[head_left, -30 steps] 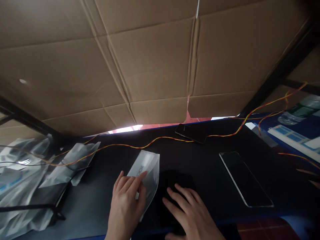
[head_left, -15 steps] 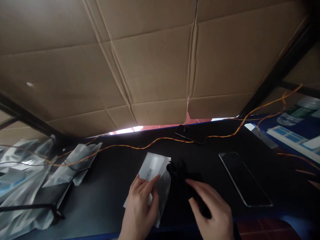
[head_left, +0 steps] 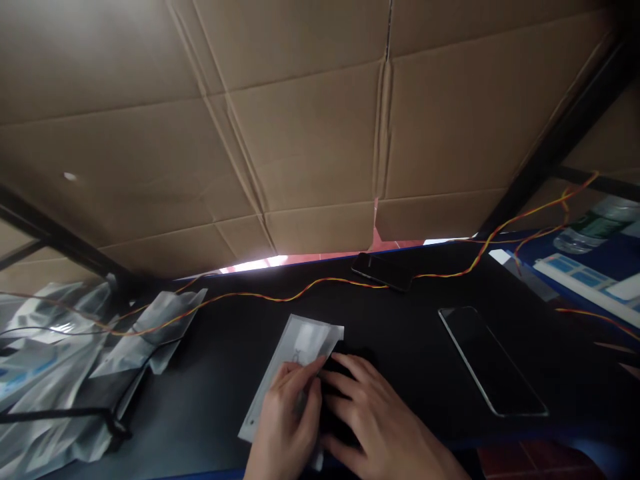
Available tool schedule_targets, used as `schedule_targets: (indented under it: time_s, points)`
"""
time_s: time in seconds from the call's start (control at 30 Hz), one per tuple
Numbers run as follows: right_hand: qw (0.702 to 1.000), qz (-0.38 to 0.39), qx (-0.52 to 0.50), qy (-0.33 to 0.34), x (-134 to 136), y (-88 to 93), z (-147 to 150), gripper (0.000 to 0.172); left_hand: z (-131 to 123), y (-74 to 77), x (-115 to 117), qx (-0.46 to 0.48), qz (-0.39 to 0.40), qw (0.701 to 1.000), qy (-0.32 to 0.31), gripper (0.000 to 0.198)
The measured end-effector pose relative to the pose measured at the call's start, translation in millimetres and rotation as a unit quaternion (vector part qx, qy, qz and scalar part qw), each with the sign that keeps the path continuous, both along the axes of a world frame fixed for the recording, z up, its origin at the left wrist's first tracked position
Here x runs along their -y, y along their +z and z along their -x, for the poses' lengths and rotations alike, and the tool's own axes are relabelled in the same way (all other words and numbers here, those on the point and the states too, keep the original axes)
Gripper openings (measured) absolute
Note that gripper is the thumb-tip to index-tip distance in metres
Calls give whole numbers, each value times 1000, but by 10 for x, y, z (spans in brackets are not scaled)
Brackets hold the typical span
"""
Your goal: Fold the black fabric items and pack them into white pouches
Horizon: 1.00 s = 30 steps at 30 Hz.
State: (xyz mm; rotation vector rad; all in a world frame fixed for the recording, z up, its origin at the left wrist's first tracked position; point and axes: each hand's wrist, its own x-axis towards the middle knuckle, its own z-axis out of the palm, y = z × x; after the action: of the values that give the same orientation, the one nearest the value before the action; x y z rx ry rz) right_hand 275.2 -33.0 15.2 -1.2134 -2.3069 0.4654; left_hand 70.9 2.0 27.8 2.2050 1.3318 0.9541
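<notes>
A frosted plastic bag (head_left: 303, 331) with dark printed lettering lies aslant on the black table. My left hand (head_left: 287, 417) rests over its lower part, with thumb and forefinger pinched at the bag's right edge. Close beside it, my right hand (head_left: 373, 407) is curled over a soft black item (head_left: 337, 423), fingertips at the edge of the bag. Most of that item is hidden under the fingers and blends into the dark tabletop; whether part of it is inside the bag, I cannot tell.
A phone (head_left: 490, 360) lies to the right, and another dark phone (head_left: 383, 271) sits farther back by a twisted red-yellow wire (head_left: 295, 293). Plastic packets (head_left: 60, 373) pile up at left. A bottle (head_left: 595, 223) lies at far right. Cardboard (head_left: 315, 133) rises behind.
My right hand has moved left with the black item, up against the bag and my left hand. The bag's lower end has swung slightly left.
</notes>
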Motion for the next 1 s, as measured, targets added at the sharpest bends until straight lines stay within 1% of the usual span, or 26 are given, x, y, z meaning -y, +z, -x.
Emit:
schedule_targets:
  time_s: [0.03,0.1,0.17,0.23,0.33,0.4,0.5,0.57,0.63,0.67,0.73,0.77,0.8,0.83,0.87,0.93,0.97,1.0]
  points:
    - [1000,19,-3,8,4,21,-27,48,26,5,-9,-11,0,1000,-12,36]
    - [999,47,-15,11,11,56,-59,53,106,-12,-58,-51,-6,998,-34,38]
    - [998,65,-17,14,4,88,-60,51,214,-76,-138,-94,-16,994,-45,41]
    - [997,76,-9,25,-20,103,-39,48,320,-178,-219,-132,-27,989,-56,46]
    - [995,68,7,75,-60,43,17,40,416,-324,-274,-195,-46,975,-99,57]
    - [995,42,17,87,-72,-55,65,37,425,-368,-262,-226,-57,964,-129,61]
    - [997,17,36,67,-79,-196,159,45,395,-358,-216,-224,-57,961,-150,67]
    - [998,21,31,57,-100,-226,234,45,372,-341,-194,-214,-48,963,-157,70]
    - [999,31,9,31,-136,-199,313,43,360,-343,-180,-202,-37,966,-158,72]
    - [999,36,-1,13,-154,-176,348,46,361,-352,-176,-193,-32,968,-154,72]
    - [999,41,-17,-10,-174,-136,398,59,379,-378,-174,-173,-25,974,-144,73]
    - [999,41,-23,-9,-172,-126,407,65,397,-388,-177,-164,-22,976,-141,73]
    - [999,38,-31,0,-164,-127,404,67,420,-393,-185,-157,-21,977,-140,73]
    - [998,36,-41,17,-151,-135,391,67,447,-392,-196,-151,-21,978,-145,72]
    - [997,34,-53,41,-135,-149,371,62,474,-384,-210,-149,-23,977,-154,72]
    - [993,33,-75,89,-111,-181,334,48,519,-354,-236,-146,-28,972,-180,73]
    - [991,33,-79,105,-107,-196,328,43,531,-338,-243,-145,-29,970,-194,73]
    - [990,34,-79,109,-109,-208,337,43,532,-324,-242,-145,-29,968,-204,74]
